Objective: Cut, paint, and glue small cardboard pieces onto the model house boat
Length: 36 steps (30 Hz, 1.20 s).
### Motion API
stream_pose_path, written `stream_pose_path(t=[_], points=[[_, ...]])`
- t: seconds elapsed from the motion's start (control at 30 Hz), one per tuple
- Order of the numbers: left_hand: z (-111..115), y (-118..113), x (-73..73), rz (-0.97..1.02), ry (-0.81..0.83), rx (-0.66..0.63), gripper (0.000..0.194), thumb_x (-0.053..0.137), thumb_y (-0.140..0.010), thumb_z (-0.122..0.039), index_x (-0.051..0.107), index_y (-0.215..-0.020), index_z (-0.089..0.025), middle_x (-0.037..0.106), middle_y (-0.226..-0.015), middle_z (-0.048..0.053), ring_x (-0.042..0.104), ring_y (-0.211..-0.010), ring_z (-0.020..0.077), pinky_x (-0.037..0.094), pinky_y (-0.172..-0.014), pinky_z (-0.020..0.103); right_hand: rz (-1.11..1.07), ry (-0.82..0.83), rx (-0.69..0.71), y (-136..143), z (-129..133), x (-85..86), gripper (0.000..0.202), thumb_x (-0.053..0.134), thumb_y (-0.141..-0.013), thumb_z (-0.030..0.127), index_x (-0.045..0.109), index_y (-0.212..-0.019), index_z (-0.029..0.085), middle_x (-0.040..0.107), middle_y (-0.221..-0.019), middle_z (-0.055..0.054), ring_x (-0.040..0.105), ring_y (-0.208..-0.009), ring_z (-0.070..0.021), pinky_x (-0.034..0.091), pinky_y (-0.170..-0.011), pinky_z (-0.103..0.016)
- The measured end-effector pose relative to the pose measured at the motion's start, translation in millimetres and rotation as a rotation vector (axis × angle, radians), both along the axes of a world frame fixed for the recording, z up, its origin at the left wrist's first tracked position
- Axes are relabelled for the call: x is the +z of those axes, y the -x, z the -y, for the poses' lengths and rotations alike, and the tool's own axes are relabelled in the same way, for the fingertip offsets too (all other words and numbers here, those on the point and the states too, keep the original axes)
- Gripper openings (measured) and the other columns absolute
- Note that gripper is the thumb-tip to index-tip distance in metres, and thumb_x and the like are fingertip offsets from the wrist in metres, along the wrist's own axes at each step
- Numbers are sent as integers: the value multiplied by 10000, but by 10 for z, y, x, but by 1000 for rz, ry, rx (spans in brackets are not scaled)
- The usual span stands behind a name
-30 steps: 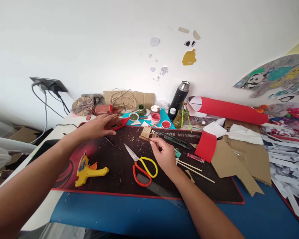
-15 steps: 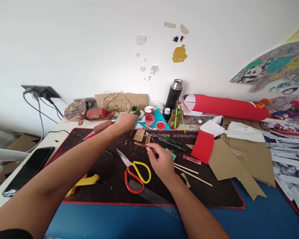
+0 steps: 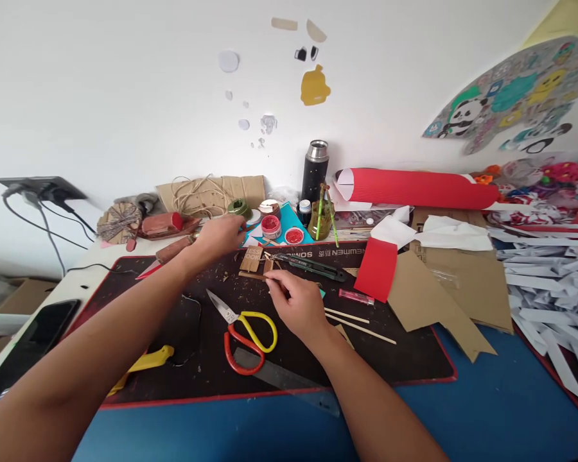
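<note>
My right hand (image 3: 298, 305) pinches one end of a thin brown strip (image 3: 251, 276) above the dark desk mat (image 3: 395, 359). A small piece of brown cardboard with printed letters (image 3: 251, 258) lies just behind the strip. My left hand (image 3: 221, 234) reaches to the back of the mat, fingers closed, beside an open green jar (image 3: 239, 207). What its fingertips hold is too small to make out. Near them stand a jar of red paint (image 3: 271, 227) and a red-filled lid (image 3: 294, 236) on a blue sheet (image 3: 287, 213).
Scissors (image 3: 245, 333), a clear ruler (image 3: 289, 378), a utility knife (image 3: 311, 266) and thin sticks (image 3: 361, 326) lie on the mat. A black thermos (image 3: 315, 170) stands at the back. Cut cardboard (image 3: 428, 301) and white paper strips (image 3: 553, 289) lie to the right.
The view has swung slightly right, shifting everything left in the picture. My left hand stays near the jars, its fingertips slightly farther from the red paint. My right hand keeps hold of the strip.
</note>
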State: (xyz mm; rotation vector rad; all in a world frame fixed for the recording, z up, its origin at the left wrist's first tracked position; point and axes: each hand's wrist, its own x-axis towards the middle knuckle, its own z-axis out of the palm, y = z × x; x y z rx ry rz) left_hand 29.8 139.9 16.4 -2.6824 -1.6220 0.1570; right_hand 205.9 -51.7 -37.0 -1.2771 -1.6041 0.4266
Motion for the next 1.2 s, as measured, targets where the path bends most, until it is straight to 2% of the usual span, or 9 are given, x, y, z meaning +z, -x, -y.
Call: stream_pose_path(t=[0.07, 0.27, 0.37, 0.53, 0.67, 0.8, 0.97, 1.1, 1.2], points=[[114, 117, 83, 75, 7, -13, 357, 540, -977, -353, 743, -1221, -190, 818, -1196, 139, 781, -1050, 322, 564, -888, 372, 2, -4, -22, -34, -16, 2, 210, 595, -1056, 243, 798, -1109, 246, 864, -1016, -48, 818, -850, -205, 564, -746, -272], [565, 405, 239, 627, 221, 30, 320, 635, -903, -494, 739, -1020, -215, 810, -972, 52, 731, -863, 238, 525, -755, 319, 24, 3, -39, -82, -32, -5, 216, 599, -1053, 261, 808, -1102, 237, 858, -958, -53, 803, -780, -207, 570, -720, -279], [770, 473, 270, 829, 383, 61, 350, 723, -858, -541, 729, -968, -209, 747, -864, 25, 660, -753, 188, 497, -684, 291, 81, -15, -46, -102, -41, -28, 219, 601, -1056, 260, 814, -1099, 234, 859, -943, -58, 808, -772, -216, 571, -717, -289], [979, 524, 229, 1193, 646, 222, 389, 851, -761, -513, 685, -931, -205, 640, -750, -22, 543, -599, 124, 451, -572, 258, 239, -40, -10, -135, -53, -62, 258, 566, -1081, 243, 817, -1139, 246, 868, -1084, -65, 833, -923, -234, 591, -781, -303], [1080, 496, 145, 1281, 799, 281, 385, 923, -698, -448, 711, -899, -196, 702, -857, 12, 658, -770, 162, 554, -664, 269, 342, -88, 30, -122, -25, -46, 300, 526, -1122, 265, 820, -1179, 235, 867, -1094, -69, 829, -926, -224, 578, -790, -296], [1141, 459, 91, 1326, 999, 372, 427, 977, -664, -415, 707, -906, -188, 766, -1014, 57, 749, -939, 215, 645, -789, 324, 422, -104, 36, -94, 11, -15, 327, 511, -1143, 294, 828, -1192, 230, 855, -925, -61, 803, -799, -206, 528, -706, -288], [1182, 443, 72, 1257, 1192, 366, 463, 969, -729, -455, 670, -956, -183, 817, -1079, 107, 793, -832, 203, 635, -679, 273, 432, -117, 48, -86, 13, -22, 348, 495, -1149, 293, 831, -1191, 214, 830, -848, -65, 785, -757, -200, 508, -679, -285], [1205, 415, 37, 1297, 1222, 341, 445, 956, -762, -430, 651, -975, -184, 799, -913, 65, 745, -692, 153, 601, -598, 236, 342, -62, 56, -74, 6, -45, 306, 527, -1123, 277, 824, -1191, 249, 867, -1030, -63, 817, -878, -213, 563, -759, -287], [1216, 391, 8, 1343, 1165, 332, 440, 956, -754, -399, 643, -977, -184, 763, -845, 25, 718, -660, 133, 586, -591, 228, 218, -35, 62, -43, 11, -41, 278, 562, -1090, 259, 825, -1181, 259, 862, -1128, -63, 824, -946, -230, 591, -815, -307]])
